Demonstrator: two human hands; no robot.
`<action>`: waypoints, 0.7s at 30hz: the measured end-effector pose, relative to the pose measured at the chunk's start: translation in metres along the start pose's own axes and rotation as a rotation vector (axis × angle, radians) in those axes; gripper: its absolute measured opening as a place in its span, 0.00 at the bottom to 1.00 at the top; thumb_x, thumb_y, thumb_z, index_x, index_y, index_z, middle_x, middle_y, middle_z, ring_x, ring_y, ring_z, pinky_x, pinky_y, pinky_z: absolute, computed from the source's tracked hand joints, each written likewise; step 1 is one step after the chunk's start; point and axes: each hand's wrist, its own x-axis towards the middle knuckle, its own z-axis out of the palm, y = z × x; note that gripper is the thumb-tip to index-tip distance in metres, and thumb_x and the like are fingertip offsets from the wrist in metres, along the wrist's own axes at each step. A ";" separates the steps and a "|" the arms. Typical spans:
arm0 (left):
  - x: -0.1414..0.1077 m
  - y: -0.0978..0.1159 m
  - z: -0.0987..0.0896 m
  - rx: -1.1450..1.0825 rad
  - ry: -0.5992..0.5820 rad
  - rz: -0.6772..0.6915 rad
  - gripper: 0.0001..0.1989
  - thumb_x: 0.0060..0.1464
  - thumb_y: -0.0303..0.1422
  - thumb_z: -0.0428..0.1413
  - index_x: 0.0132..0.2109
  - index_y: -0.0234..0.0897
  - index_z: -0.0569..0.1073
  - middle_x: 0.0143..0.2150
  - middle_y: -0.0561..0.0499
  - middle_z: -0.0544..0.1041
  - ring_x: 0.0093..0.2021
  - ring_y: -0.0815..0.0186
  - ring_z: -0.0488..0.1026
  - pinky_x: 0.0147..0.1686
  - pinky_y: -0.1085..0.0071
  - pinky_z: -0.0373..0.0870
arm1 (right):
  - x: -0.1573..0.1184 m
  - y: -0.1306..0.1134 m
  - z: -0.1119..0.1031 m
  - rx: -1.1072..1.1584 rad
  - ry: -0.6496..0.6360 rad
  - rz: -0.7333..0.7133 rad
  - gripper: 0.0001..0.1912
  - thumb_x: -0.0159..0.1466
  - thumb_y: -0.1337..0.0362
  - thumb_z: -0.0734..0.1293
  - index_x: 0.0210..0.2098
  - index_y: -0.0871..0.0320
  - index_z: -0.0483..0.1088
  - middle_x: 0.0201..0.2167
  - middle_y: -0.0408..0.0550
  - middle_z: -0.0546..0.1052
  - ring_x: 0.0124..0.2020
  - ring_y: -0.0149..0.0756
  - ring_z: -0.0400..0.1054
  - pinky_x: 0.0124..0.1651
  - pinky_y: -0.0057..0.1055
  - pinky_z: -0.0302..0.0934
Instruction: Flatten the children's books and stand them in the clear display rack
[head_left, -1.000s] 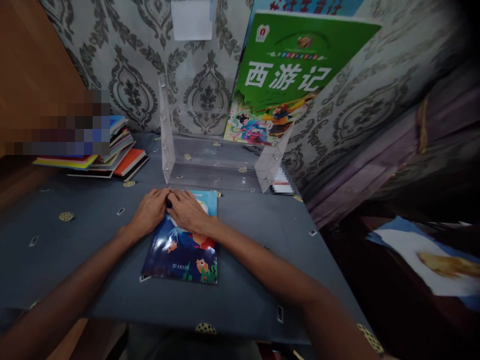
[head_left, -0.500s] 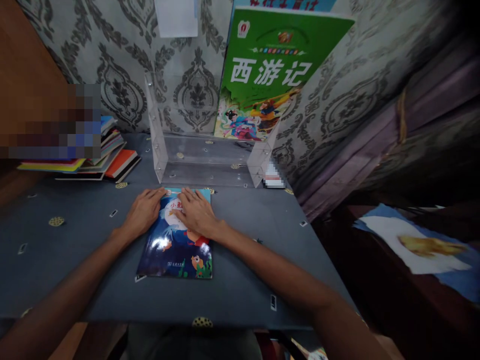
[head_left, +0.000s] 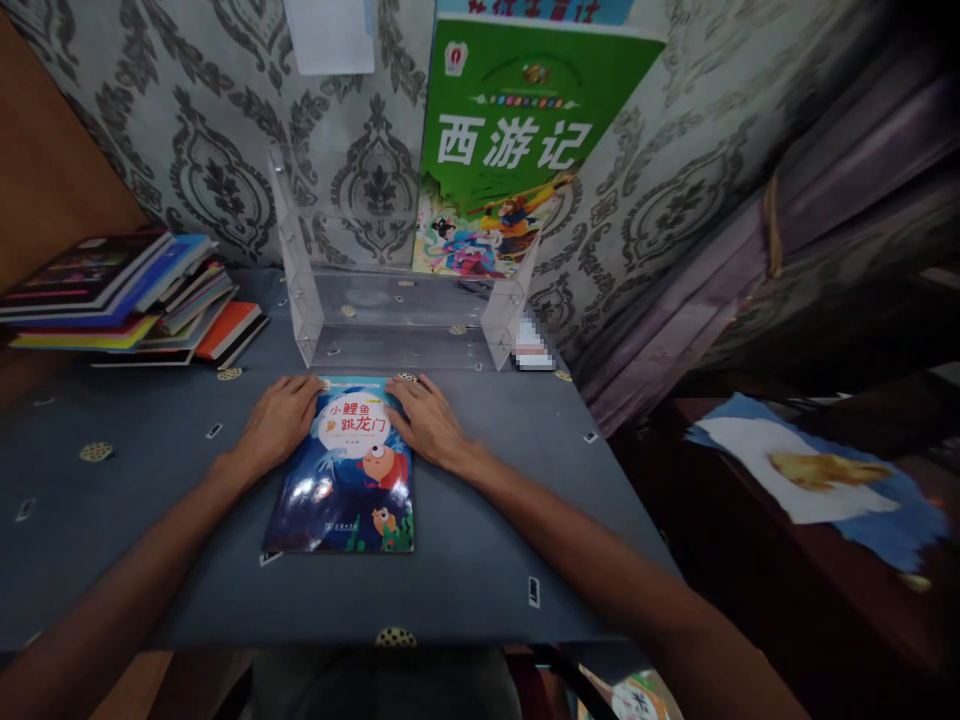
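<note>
The left hand and right hand lie relaxed, gripping nothing, at the upper left and right edges of a glossy fish-covered Chinese picture book, flat on a grey-blue tablecloth. They seem to be steadying it; lifting would call for fingertips under its edges. Beyond the picture book stands a clear acrylic rack; beyond and right, an upright green 西游记 book; farther left, stacked books.
</note>
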 end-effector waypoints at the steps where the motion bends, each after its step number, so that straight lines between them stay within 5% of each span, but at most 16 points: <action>1: 0.000 -0.001 0.000 0.002 -0.001 0.001 0.19 0.66 0.31 0.42 0.51 0.36 0.76 0.50 0.37 0.80 0.49 0.48 0.74 0.52 0.50 0.70 | 0.001 0.001 0.000 -0.010 0.008 0.006 0.15 0.72 0.64 0.63 0.56 0.58 0.70 0.59 0.60 0.76 0.64 0.49 0.66 0.71 0.57 0.49; 5: 0.000 -0.003 -0.002 0.039 -0.018 0.006 0.18 0.66 0.30 0.43 0.53 0.37 0.76 0.51 0.39 0.79 0.51 0.49 0.73 0.54 0.52 0.70 | 0.005 0.005 0.001 0.019 0.048 0.041 0.13 0.69 0.63 0.65 0.52 0.56 0.72 0.54 0.56 0.79 0.59 0.48 0.69 0.69 0.56 0.50; 12: 0.017 0.019 -0.016 0.197 -0.109 0.085 0.12 0.63 0.28 0.48 0.46 0.37 0.77 0.50 0.37 0.79 0.55 0.46 0.72 0.53 0.51 0.70 | 0.008 0.023 0.002 0.320 0.131 0.174 0.14 0.68 0.66 0.63 0.51 0.56 0.74 0.46 0.51 0.81 0.46 0.40 0.73 0.56 0.41 0.65; 21: 0.058 0.058 0.014 -0.301 -0.166 0.331 0.17 0.67 0.30 0.43 0.52 0.39 0.75 0.55 0.45 0.79 0.58 0.57 0.73 0.61 0.56 0.68 | 0.017 0.044 0.009 0.782 0.197 0.226 0.16 0.65 0.71 0.58 0.50 0.58 0.70 0.51 0.53 0.81 0.56 0.37 0.75 0.64 0.41 0.64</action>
